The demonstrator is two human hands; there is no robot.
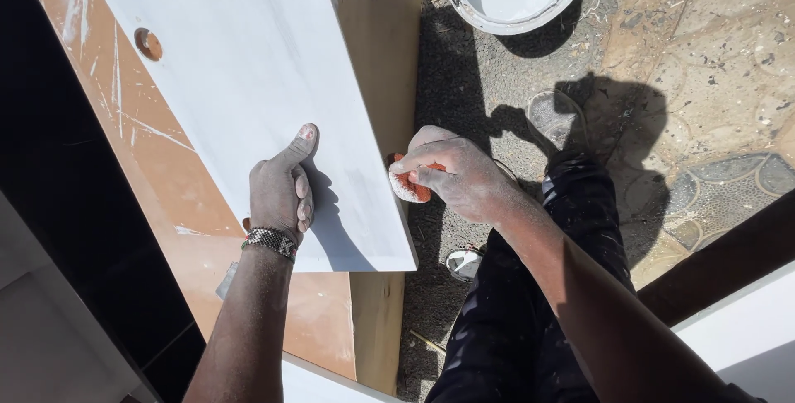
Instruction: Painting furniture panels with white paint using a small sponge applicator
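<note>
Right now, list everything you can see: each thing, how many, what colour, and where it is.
board: one, white, top centre, tilted across the brown panel
panel: one, brown, smeared white, under the board
plank: one, bare wood, right of the panel
bucket: one, white, top edge, on the ground
pad: one, orange, at the board's right edge
wristband: one, beaded, left wrist
trousers: dark, dusty, lower right
left hand: grip on the board's lower edge
right hand: grip on the pad

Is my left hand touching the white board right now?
Touching. The head view shows the left hand gripping the near edge of the white board, its thumb pressed flat on the painted face, with no gap between them.
</note>
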